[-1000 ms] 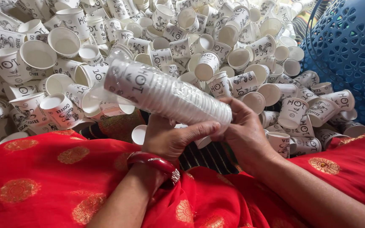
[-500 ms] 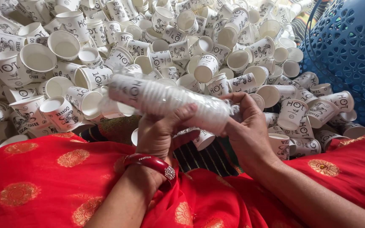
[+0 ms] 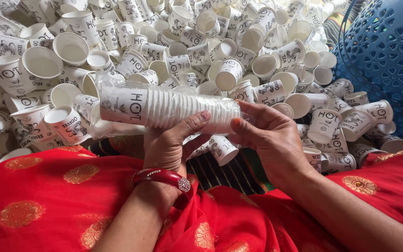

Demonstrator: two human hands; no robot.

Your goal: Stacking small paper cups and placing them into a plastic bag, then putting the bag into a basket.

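Head view: looking down at 2 hands working over a lap, pretty cramped scene tbh
Sleeve of cups: a stack of white paper cups [image 3: 164, 108] nested together inside a clear plastic wrap, lying sideways, roughly level, just above the lap
Left hand: the left hand [image 3: 171, 142] grips the stack from underneath, thumb curled up over the front of it, near the middle
Right hand: the right hand [image 3: 269, 137] pinches the right end of the stack, fingertips on the plastic there
Bangle: a red bangle [image 3: 163, 178] sits on the left wrist
Loose cups: a big pile of loose cups [image 3: 201, 42] fills everything behind and beside the stack, right up against it, some tipped, some mouth-up
Basket: a blue perforated basket [image 3: 388, 56] takes the top right corner, its edge touching the pile
Lap: red cloth with gold motifs [image 3: 47, 205] covers the whole bottom edge
Open room: basically only the small gap over the dark striped fabric [image 3: 225, 170] between the forearms
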